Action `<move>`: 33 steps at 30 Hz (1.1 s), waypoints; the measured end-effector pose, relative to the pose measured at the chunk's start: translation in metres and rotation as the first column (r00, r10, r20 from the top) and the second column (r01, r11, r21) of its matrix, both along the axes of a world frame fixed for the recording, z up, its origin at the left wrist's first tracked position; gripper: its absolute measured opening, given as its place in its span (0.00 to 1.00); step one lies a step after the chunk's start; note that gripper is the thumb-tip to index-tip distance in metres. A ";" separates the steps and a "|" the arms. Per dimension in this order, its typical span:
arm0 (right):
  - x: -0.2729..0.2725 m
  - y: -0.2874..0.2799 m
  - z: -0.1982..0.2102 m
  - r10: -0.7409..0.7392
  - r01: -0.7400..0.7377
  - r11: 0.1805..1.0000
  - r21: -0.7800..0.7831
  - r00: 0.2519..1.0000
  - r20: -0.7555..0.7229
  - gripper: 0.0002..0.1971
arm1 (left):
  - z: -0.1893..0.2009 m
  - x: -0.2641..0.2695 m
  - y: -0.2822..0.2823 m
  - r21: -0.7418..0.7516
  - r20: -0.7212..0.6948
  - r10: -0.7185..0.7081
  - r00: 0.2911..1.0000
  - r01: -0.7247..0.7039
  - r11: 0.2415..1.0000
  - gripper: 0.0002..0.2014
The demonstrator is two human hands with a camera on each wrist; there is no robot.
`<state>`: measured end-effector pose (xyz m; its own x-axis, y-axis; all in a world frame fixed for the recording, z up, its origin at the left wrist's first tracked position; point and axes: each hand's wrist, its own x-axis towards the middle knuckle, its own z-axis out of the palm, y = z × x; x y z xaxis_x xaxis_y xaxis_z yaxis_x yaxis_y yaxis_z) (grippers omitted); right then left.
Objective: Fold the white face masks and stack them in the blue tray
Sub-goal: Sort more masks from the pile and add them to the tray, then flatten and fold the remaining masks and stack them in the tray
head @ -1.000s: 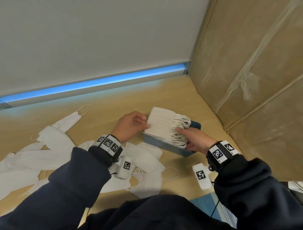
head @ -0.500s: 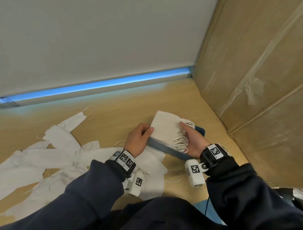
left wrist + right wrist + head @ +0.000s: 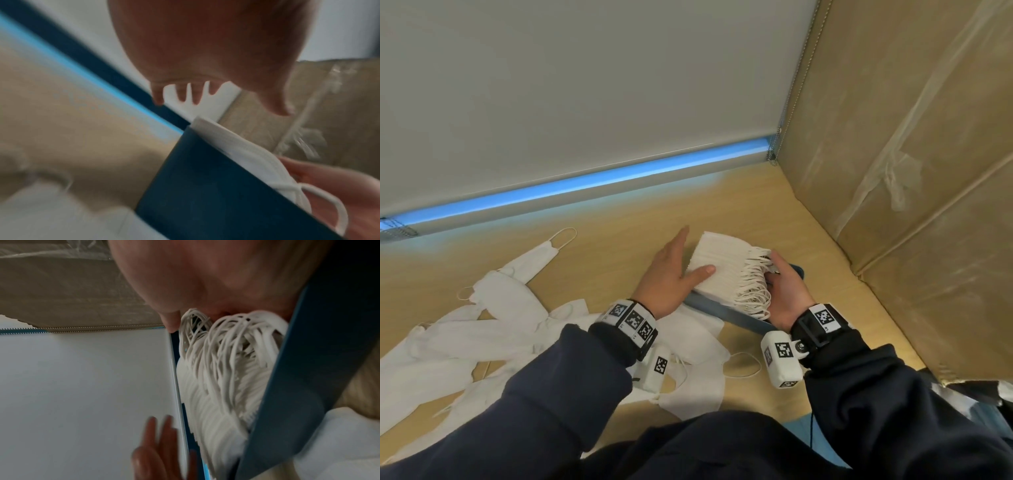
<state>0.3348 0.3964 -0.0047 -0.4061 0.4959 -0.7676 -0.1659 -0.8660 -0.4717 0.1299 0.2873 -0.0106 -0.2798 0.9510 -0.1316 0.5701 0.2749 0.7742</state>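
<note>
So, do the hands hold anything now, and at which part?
Left hand lies flat against the mask stack's left side, thumb on top. Right hand cups the ear-loop side. Neither grips.

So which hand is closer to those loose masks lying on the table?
Left. The left hand lies flat against the stack's side, directly above the loose masks. The right hand presses the stack's looped side, beyond the blue tray.

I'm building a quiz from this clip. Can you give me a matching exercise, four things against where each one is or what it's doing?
Things:
1. left hand
2. right hand
3. stack of masks
4. loose masks

States:
A. spread on the table
B. standing in the blue tray
C. fingers straight, thumb on the stack
D. against the ear loops

Pairs: 1-C, 2-D, 3-B, 4-A
</note>
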 end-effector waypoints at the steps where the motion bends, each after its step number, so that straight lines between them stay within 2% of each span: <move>1: -0.001 0.000 0.000 -0.006 0.006 1.000 0.010 1.000 0.001 0.32 | 0.006 0.002 0.006 0.036 -0.167 -0.080 0.983 0.087 0.996 0.55; 3: -0.002 -0.001 0.000 -0.010 0.011 1.000 0.017 1.000 -0.018 0.31 | 0.011 0.011 0.019 0.000 -0.449 -0.289 0.846 0.323 0.946 0.64; 4: -0.003 -0.001 0.000 -0.001 0.001 1.000 0.014 1.000 -0.021 0.31 | 0.008 0.013 0.025 -0.062 -0.522 -0.386 0.761 0.418 0.906 0.66; 6: -0.002 -0.001 -0.001 0.008 -0.008 1.000 0.016 1.000 -0.017 0.31 | -0.004 0.009 0.036 -0.191 -0.576 -0.515 0.635 0.508 0.840 0.69; 8: 0.000 0.000 0.001 0.025 -0.024 0.999 0.022 0.999 -0.037 0.29 | -0.006 -0.002 0.045 -0.273 -0.580 -0.576 0.577 0.528 0.804 0.69; 10: 0.002 0.001 -0.003 0.026 -0.025 0.999 0.021 0.999 -0.042 0.29 | 0.004 -0.011 0.051 -0.338 -0.562 -0.621 0.547 0.533 0.776 0.67; 14: 0.000 0.001 -0.007 0.012 -0.010 0.999 0.037 0.999 -0.041 0.31 | 0.021 -0.027 0.061 -0.308 -0.615 -0.581 0.533 0.516 0.799 0.60; 18: 0.001 0.004 -0.011 0.025 -0.024 1.000 0.020 0.999 -0.039 0.36 | 0.020 -0.022 0.066 -0.327 -0.560 -0.616 0.554 0.536 0.778 0.55; 22: 0.000 0.008 -0.010 0.003 -0.001 1.000 0.022 0.998 -0.056 0.36 | 0.026 -0.013 0.071 -0.396 -0.569 -0.645 0.511 0.517 0.759 0.54; 26: -0.003 0.010 -0.007 0.017 -0.014 1.000 0.025 0.996 -0.092 0.37 | 0.036 -0.015 0.071 -0.360 -0.662 -0.607 0.441 0.523 0.773 0.53; 28: -0.004 0.012 -0.007 0.019 -0.017 0.999 0.027 0.997 -0.076 0.37 | 0.038 -0.019 0.067 -0.402 -0.618 -0.627 0.475 0.495 0.770 0.60; 30: -0.005 0.013 -0.007 0.014 -0.013 1.000 0.026 0.997 -0.070 0.37 | 0.031 -0.018 0.057 -0.422 -0.537 -0.633 0.558 0.472 0.774 0.67; 33: -0.006 0.017 -0.008 0.024 -0.022 0.999 0.031 0.999 -0.043 0.38 | 0.004 -0.008 0.037 -0.315 -0.534 -0.574 0.621 0.484 0.816 0.71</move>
<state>0.3291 0.4131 -0.0128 -0.4503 0.5086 -0.7338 -0.1670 -0.8553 -0.4904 0.1216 0.3243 -0.0062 0.2055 0.9452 -0.2537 0.9645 -0.1516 0.2164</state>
